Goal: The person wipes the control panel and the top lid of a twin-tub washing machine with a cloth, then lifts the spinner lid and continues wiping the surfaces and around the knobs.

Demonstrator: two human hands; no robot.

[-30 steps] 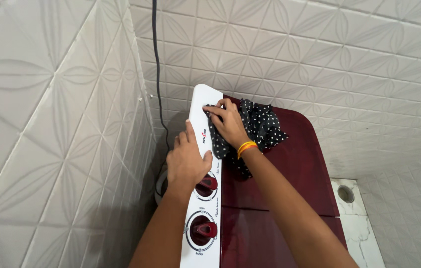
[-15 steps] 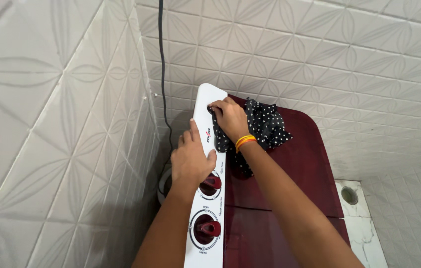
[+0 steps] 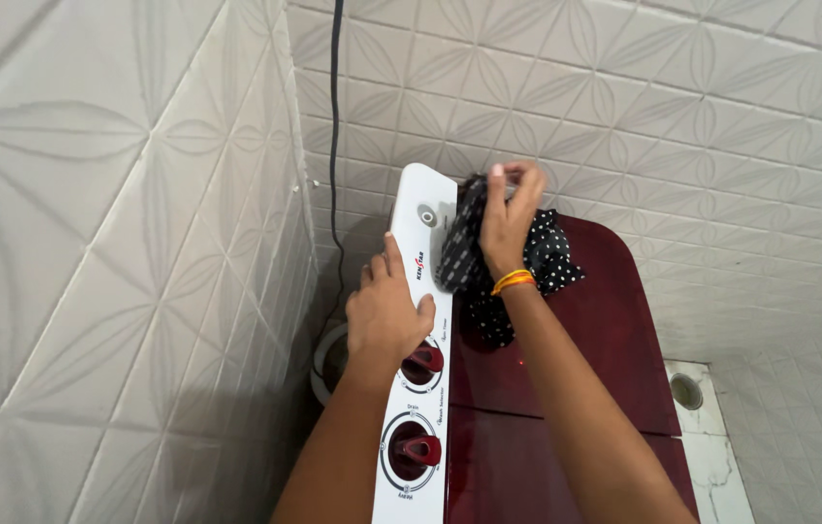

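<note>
A washing machine stands in a tiled corner, with a white control panel and a dark red lid. My left hand lies flat on the panel just above the upper red knob. My right hand grips a black cloth with white dots and holds its upper part raised off the panel, beside a small round fitting. The rest of the cloth hangs down onto the lid. An orange and yellow band sits on my right wrist.
A second red knob sits lower on the panel. A black cable runs down the patterned tile wall behind the machine. On the right, a pale floor slab has a round drain hole.
My right hand has lifted the dotted cloth off the top of the panel, uncovering the round fitting. My left hand stays flat on the panel.
</note>
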